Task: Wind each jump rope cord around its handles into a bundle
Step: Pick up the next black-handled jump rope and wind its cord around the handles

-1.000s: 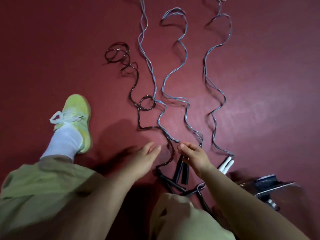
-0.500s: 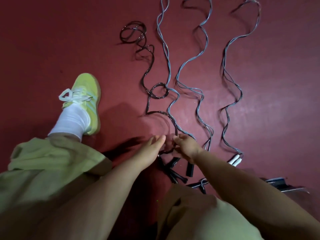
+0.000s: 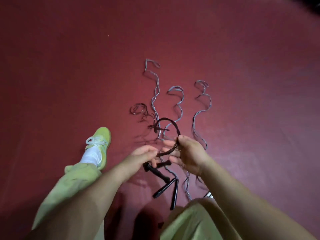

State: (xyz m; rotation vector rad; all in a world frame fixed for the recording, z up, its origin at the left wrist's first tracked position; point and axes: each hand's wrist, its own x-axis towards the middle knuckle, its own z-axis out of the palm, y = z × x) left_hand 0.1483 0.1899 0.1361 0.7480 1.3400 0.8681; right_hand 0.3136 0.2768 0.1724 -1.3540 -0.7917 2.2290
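While the right hand (image 3: pixel 188 154) pinches the dark cord (image 3: pixel 167 120) between thumb and forefinger, the rest of its fingers (image 3: pixel 168 144) reach out nearly straight toward the other hand. The cord rises from that pinch in a raised arch above the fingertips, then drops to the red floor (image 3: pixel 69 66) beyond them, where it ends in a small tangled coil (image 3: pixel 138 110). Below the pinch it curves back across the gap between the two hands.

The left hand (image 3: pixel 142 154) is curled round a pair of black handles (image 3: pixel 155 168) (its fingertips are partly hidden, so how tightly they close is hard to judge). One handle juts out toward the right palm; the other slants down and away below the left fingers.

Just under both hands, a second pair of glossy black handles (image 3: pixel 170 189) lies on the floor in a V. Three pale grey cords lie in wavy lines beyond the fingers: one (image 3: pixel 155 94) behind the dark arch, one (image 3: pixel 178 103) above the right fingertips, one (image 3: pixel 202 108) farther out past the right thumb. A white handle tip (image 3: pixel 208 194) peeks out beside the right forearm.

To the outside of the left hand sit a lime-green shoe (image 3: pixel 102 141) with a white sock (image 3: pixel 91 155) and pale green trouser legs (image 3: pixel 69 187).
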